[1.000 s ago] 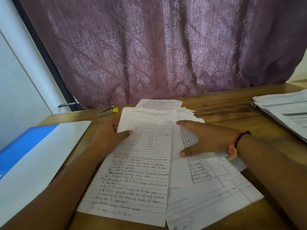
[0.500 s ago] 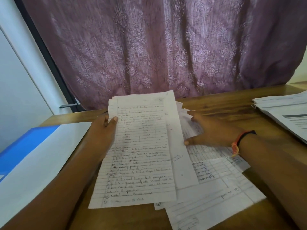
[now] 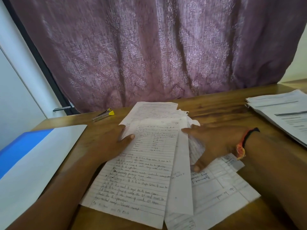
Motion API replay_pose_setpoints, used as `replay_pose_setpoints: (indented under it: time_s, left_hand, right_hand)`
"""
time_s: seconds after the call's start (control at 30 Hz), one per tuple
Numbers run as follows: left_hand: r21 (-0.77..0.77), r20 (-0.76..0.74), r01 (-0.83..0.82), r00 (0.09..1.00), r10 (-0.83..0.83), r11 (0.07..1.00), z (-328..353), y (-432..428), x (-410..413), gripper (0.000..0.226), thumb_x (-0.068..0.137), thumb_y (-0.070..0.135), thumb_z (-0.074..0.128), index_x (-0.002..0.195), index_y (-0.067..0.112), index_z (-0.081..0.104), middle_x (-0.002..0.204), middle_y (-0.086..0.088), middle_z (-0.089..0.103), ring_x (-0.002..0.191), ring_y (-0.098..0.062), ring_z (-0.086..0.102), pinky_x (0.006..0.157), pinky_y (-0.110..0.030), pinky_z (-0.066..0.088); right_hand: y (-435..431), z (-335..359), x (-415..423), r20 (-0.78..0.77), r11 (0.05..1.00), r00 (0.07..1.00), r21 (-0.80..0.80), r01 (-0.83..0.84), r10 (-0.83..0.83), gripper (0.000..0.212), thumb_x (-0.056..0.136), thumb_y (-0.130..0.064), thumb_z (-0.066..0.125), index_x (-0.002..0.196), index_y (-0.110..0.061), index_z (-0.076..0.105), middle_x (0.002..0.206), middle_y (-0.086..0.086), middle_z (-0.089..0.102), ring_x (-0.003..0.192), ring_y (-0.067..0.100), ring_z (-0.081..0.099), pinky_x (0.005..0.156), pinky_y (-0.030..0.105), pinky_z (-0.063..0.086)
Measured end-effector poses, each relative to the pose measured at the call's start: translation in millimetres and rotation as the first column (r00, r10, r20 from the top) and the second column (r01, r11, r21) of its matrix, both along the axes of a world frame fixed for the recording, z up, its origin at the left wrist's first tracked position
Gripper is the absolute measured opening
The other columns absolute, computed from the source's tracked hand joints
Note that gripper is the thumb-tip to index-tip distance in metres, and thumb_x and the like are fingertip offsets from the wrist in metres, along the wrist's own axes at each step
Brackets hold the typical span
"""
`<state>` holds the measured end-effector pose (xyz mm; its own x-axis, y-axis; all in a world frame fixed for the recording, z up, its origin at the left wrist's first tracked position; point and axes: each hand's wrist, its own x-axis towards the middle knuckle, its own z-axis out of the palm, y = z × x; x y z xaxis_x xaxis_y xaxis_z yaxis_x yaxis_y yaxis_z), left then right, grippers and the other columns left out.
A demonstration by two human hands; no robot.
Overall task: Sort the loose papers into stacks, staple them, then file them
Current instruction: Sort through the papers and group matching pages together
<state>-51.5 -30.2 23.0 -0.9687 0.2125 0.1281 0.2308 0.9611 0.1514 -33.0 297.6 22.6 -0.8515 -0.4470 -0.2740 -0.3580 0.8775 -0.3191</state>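
Sorting looks barely begun: mid-way across the worktop, the left hand pinches a handwritten sheet atop the loose papers, the right hand presses them flat-fingered; the stapler at eleven o'clock lies untouched, the blue folder at nine awaits filing.

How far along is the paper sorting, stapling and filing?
Possibly done: one neat stack of printed white sheets at far right. In hand: the left hand pinches a handwritten lined sheet while the right hand lies flat on the loose white paper pile. Left: the silver, yellow-tipped stapler lies untouched, and nothing is visibly filed in the blue folder.
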Motion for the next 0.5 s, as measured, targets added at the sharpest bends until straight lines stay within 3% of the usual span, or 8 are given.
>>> replay_pose_setpoints:
  time_s: [0.07,0.17,0.27,0.33,0.37,0.43,0.5]
  left_hand:
    - [0.031,-0.001,-0.011,1.000,0.011,0.999,0.5,-0.1,-3.0,0.059,0.101,0.058,0.041,0.148,0.022,0.045,0.144,0.004,0.054,0.110,-0.008,0.051,0.076,-0.005,0.028]
    - [0.103,0.030,-0.069,0.997,0.066,0.992,-2.4,-0.2,-6.3,0.059,0.098,0.062,0.045,0.144,0.027,0.049,0.137,0.005,0.061,0.108,-0.008,0.054,0.085,-0.022,0.035]
    - [-0.018,0.018,-0.121,0.992,0.121,0.992,-0.8,2.8,-4.4,0.065,0.097,0.067,0.040,0.145,0.024,0.047,0.140,0.003,0.057,0.108,-0.011,0.054,0.083,-0.026,0.037]
    - [-0.176,-0.017,-0.093,0.996,0.091,0.980,0.3,3.9,-1.1,0.068,0.097,0.070,0.032,0.141,0.021,0.049,0.137,0.005,0.057,0.112,-0.010,0.055,0.079,-0.022,0.034]
    - [-0.232,-0.019,-0.067,0.998,0.065,0.970,0.1,3.2,-0.2,0.068,0.096,0.071,0.027,0.134,0.020,0.052,0.126,0.008,0.059,0.104,-0.004,0.055,0.073,-0.018,0.032]
    - [-0.229,0.020,-0.035,0.999,0.040,0.973,-0.5,2.3,0.0,0.065,0.096,0.071,0.026,0.125,0.021,0.056,0.110,0.010,0.058,0.086,0.000,0.049,0.061,-0.014,0.027]
    - [-0.169,0.078,-0.040,0.996,0.054,0.985,-0.5,2.5,0.8,0.063,0.097,0.068,0.032,0.130,0.020,0.056,0.125,0.005,0.061,0.091,-0.003,0.045,0.061,-0.013,0.025]
  right_hand:
    - [1.7,-0.5,-0.1,-0.001,0.999,1.000,-0.043,-0.003,0.003,0.132,0.037,-0.086,0.078,0.149,-0.054,0.016,0.157,-0.017,0.028,0.145,0.010,0.027,0.119,0.042,0.028]
    - [2.2,9.3,3.6,-0.021,0.990,0.999,-0.137,-0.028,0.025,0.109,0.053,-0.067,0.087,0.146,-0.048,0.031,0.139,-0.021,0.046,0.128,0.006,0.042,0.112,0.034,0.035]
    - [2.8,13.6,3.1,-0.056,0.988,0.998,-0.150,-0.021,0.013,0.105,0.058,-0.059,0.088,0.146,-0.043,0.033,0.136,-0.019,0.047,0.123,0.007,0.042,0.110,0.034,0.036]
    - [2.3,14.6,2.2,-0.064,0.989,0.998,-0.149,-0.006,-0.003,0.105,0.058,-0.060,0.088,0.146,-0.042,0.034,0.137,-0.018,0.047,0.122,0.007,0.043,0.110,0.034,0.036]
    - [2.4,14.6,2.0,-0.065,0.989,0.998,-0.145,0.000,-0.010,0.105,0.058,-0.061,0.088,0.146,-0.042,0.034,0.137,-0.017,0.048,0.122,0.007,0.043,0.110,0.034,0.036]
    - [5.1,12.7,1.2,-0.079,0.989,0.997,-0.145,0.014,-0.026,0.106,0.057,-0.061,0.087,0.146,-0.041,0.035,0.138,-0.017,0.048,0.122,0.007,0.043,0.109,0.033,0.037]
    - [8.2,12.2,0.8,-0.084,0.989,0.995,-0.145,0.038,-0.051,0.106,0.057,-0.062,0.087,0.146,-0.041,0.035,0.138,-0.016,0.048,0.122,0.007,0.043,0.108,0.032,0.037]
